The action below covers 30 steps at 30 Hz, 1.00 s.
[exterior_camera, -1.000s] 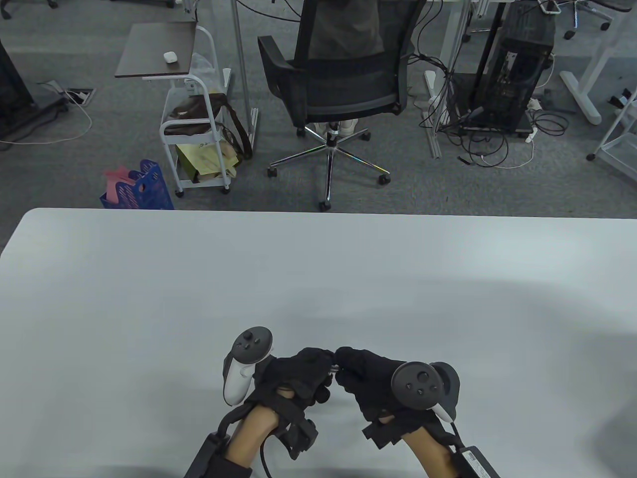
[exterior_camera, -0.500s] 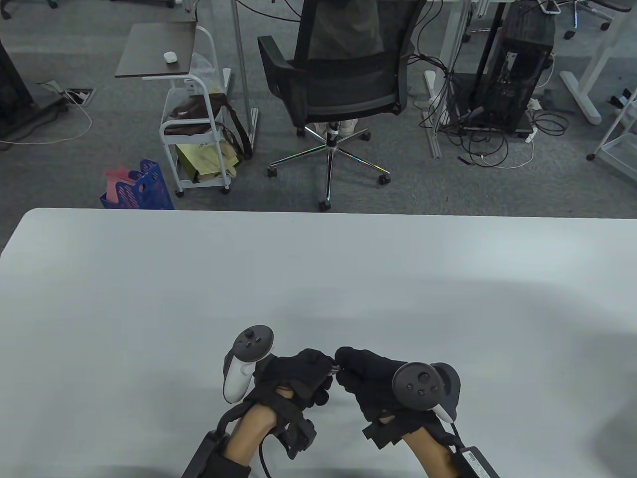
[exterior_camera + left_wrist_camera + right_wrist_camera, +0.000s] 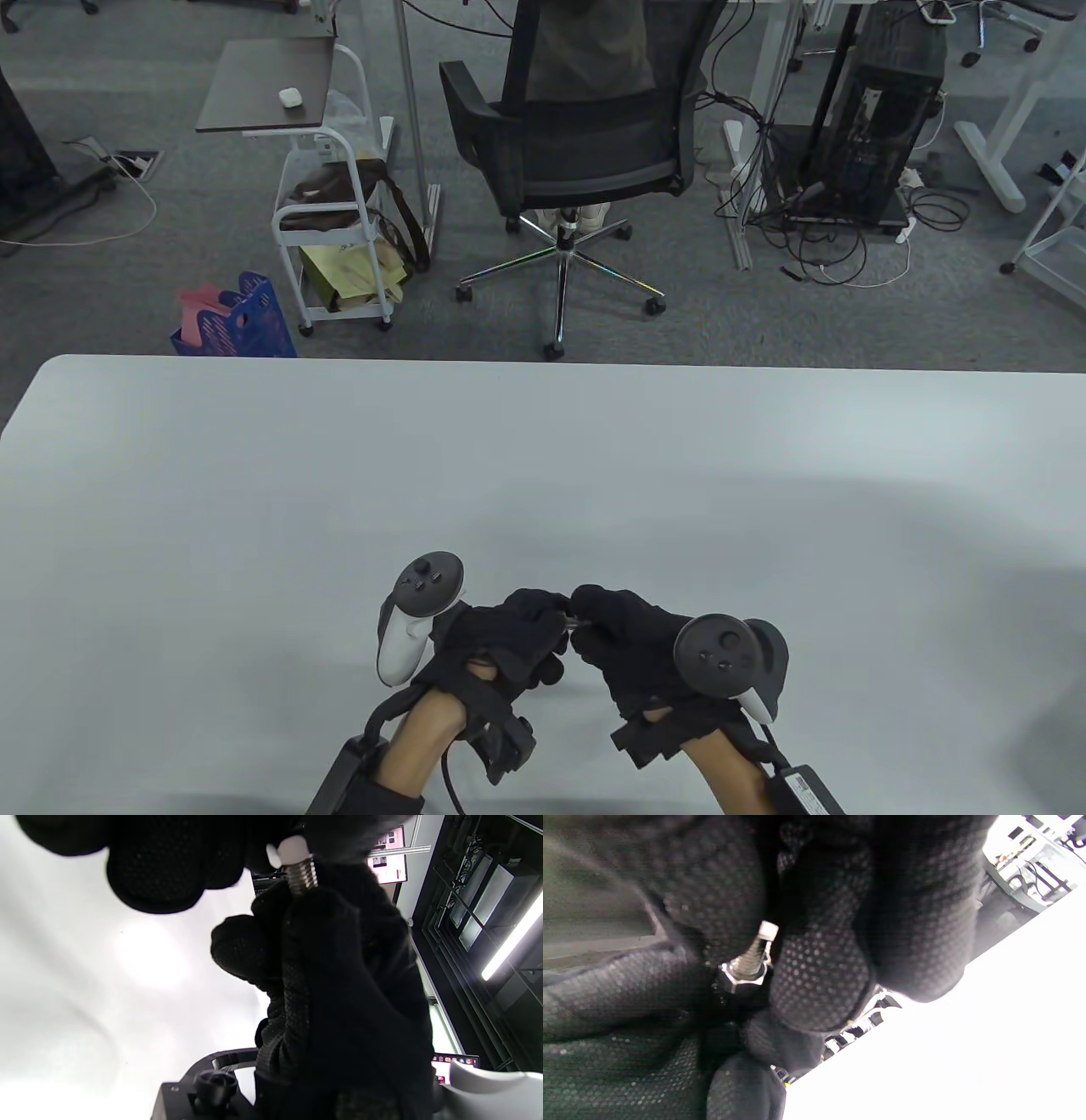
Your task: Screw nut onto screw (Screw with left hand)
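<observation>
Your left hand [image 3: 501,632] and right hand [image 3: 632,649] met fingertip to fingertip just above the near edge of the white tabletop [image 3: 543,475]. Between them sat the screw [image 3: 751,957], its threaded shaft poking out with a pale tip. The nut [image 3: 741,978] was threaded on the shaft. Each hand's grip was clenched around this assembly, though which hand pinched the nut and which the screw could not be told.

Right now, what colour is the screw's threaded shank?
Silvery grey metal; the screw shows best in the left wrist view.
</observation>
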Available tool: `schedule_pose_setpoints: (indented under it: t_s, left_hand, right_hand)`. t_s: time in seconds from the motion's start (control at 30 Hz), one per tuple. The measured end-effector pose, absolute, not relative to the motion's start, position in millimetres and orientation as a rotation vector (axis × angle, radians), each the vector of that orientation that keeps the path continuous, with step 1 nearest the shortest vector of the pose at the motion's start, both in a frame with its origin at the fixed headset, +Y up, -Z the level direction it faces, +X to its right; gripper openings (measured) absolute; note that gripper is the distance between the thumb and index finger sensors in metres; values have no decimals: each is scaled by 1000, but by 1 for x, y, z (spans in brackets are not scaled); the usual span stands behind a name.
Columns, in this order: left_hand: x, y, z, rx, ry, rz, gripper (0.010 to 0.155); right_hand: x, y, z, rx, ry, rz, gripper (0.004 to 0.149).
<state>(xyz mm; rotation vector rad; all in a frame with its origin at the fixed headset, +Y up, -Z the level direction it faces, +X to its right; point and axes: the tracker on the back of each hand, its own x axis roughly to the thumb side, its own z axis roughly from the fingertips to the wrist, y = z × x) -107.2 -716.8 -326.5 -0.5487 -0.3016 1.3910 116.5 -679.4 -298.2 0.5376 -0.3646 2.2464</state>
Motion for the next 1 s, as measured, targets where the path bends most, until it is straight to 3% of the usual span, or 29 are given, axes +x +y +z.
schedule_pose_setpoints:
  t_s: [0.03,0.1,0.2,0.3,0.37,0.53,0.7,0.8,1.0]
  left_hand:
    - [-108,-717,-326,-535,-282,1391,69]
    - [-110,-714,-327,-447,-240,1341,58]
    - [-108,-712,-327,-461,-269,1301,54]
    - [-108,-712,-328,-498,-295,1323,54]
    - [-110,-715,-328,-483,-262,1347,65]
    - [-109,-713,-329,-443,-250,1282,55]
    - [-109,-718,-329,-501,-273,1318,63]
    - [-107,-716,-328,-452,-258,1265,54]
    - [-108,-712,-328,-491,-335,1349,56]
  right_hand:
    - [117,-680,-298,537,-367,2245,48]
    - [116,-681,-298,536,-384,2258,47]
    - [114,-683,-298,547,-401,2317,48]
    - [114,-682,-300,531,-363,2329,47]
    - [113,-679,-301,499,-343,2321,47]
    - [110,-681,-304,489,-313,2338,46]
    - [119,-691,-304,442,-265,2232,48]
    - [120,-692,-305,470,-182,2207,49]
    - [118,-684,-301,489,-308,2223,48]
